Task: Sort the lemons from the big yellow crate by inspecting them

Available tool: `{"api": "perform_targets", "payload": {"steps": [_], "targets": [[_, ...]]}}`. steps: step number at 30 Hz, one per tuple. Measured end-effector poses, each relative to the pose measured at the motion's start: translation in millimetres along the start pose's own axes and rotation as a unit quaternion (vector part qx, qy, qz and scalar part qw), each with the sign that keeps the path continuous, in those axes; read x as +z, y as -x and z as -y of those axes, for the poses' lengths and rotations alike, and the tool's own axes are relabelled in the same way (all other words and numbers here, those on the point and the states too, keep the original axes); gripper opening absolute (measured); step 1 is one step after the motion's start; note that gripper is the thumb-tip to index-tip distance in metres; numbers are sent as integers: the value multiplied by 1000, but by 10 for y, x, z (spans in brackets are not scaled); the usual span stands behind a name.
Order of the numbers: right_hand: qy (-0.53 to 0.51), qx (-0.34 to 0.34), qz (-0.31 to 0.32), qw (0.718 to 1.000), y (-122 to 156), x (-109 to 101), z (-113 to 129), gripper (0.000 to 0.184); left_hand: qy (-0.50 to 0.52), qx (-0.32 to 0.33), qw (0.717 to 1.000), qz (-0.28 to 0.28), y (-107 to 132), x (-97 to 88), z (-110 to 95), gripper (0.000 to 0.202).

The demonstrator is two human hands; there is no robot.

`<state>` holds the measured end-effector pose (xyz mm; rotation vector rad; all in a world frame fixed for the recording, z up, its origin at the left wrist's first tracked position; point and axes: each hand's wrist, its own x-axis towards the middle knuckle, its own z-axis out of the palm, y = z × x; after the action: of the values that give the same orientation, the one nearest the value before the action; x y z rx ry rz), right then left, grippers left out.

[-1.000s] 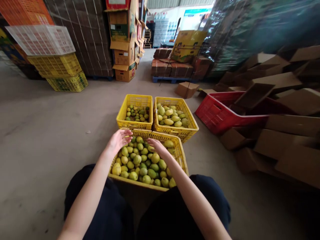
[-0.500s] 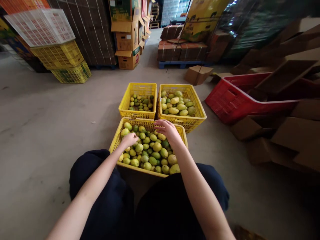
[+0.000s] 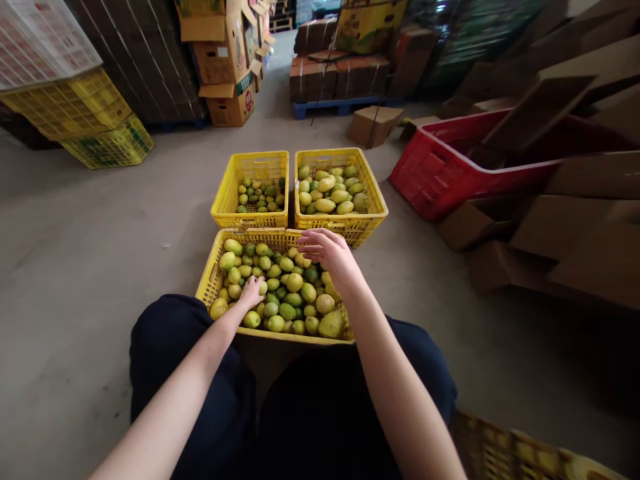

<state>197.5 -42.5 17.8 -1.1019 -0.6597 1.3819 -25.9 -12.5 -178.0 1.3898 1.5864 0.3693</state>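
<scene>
A yellow plastic crate [image 3: 213,277] full of green and yellow lemons [image 3: 295,283] sits on the floor between my knees. My left hand [image 3: 253,291] is down among the lemons at the crate's left side, fingers curled round one. My right hand [image 3: 327,252] hovers over the far right part of the pile, fingers bent and spread, nothing in them. Beyond stand two more yellow crates: the left crate [image 3: 227,200] has small green lemons, the right crate [image 3: 373,197] has larger yellow ones.
A red crate [image 3: 440,180] with flattened cardboard lies to the right, among cardboard boxes [image 3: 575,233]. Stacked yellow crates [image 3: 80,120] stand far left. Carton stacks and a pallet [image 3: 345,77] line the back. Another yellow crate's rim [image 3: 525,450] shows at bottom right.
My left hand came down from the crate's far rim into the lemons and closed on one. My right hand lifted toward the far right of the pile. The view tilted down.
</scene>
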Motion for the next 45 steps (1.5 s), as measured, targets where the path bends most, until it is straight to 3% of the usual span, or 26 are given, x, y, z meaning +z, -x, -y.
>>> {"api": "perform_targets", "payload": {"steps": [5, 10, 12, 13, 16, 18, 20, 22, 24, 28, 31, 33, 36, 38, 40, 43, 45], "targets": [[-24, -8, -17, 1000, 55, -297, 36, 4, -20, 0, 1000, -1, -117, -86, -195, 44], [-59, 71, -77, 993, 92, -372, -63, 12, -3, 23, 1000, 22, -133, -380, -769, 44], [-88, 131, -107, 982, 114, -324, -148, 14, 23, 49, 996, 70, 9, -533, -1093, 48], [-103, 162, -112, 975, 129, -288, -195, 15, 49, 71, 988, 129, 108, -609, -1258, 49], [-147, 220, -72, 962, 189, -159, -319, 25, 142, 55, 962, 228, 414, -799, -1671, 50], [-174, 239, -26, 955, 231, -79, -366, 28, 179, 62, 959, 213, 531, -866, -1806, 48], [-190, 253, 2, 949, 259, -26, -373, 22, 185, 81, 967, 158, 549, -849, -1789, 43], [-205, 259, 5, 944, 266, -11, -332, 16, 165, 76, 978, 106, 510, -718, -1635, 36], [-234, 249, -17, 940, 250, -34, -251, 13, 127, 36, 987, 89, 485, -468, -1397, 28], [-296, 198, -99, 929, 187, -145, -44, 15, 71, -34, 983, 163, 614, 266, -957, 19], [-328, 151, -151, 920, 156, -208, 59, 18, 171, -48, 969, 173, 760, 853, -849, 24], [-345, 124, -171, 914, 151, -219, 88, 19, 311, -72, 939, 131, 811, 1193, -877, 25], [-357, 128, -190, 906, 154, -210, 98, 19, 507, -107, 853, 62, 822, 1551, -949, 25], [-351, 144, -199, 904, 152, -201, 100, 18, 563, -123, 816, 43, 808, 1664, -954, 26], [-345, 151, -200, 905, 146, -199, 105, 18, 566, -122, 814, 37, 791, 1679, -916, 27], [-346, 148, -189, 907, 126, -205, 119, 18, 514, -93, 852, 41, 746, 1539, -840, 27], [-350, 140, -181, 908, 110, -213, 131, 17, 463, -58, 883, 56, 687, 1345, -832, 26]]}}
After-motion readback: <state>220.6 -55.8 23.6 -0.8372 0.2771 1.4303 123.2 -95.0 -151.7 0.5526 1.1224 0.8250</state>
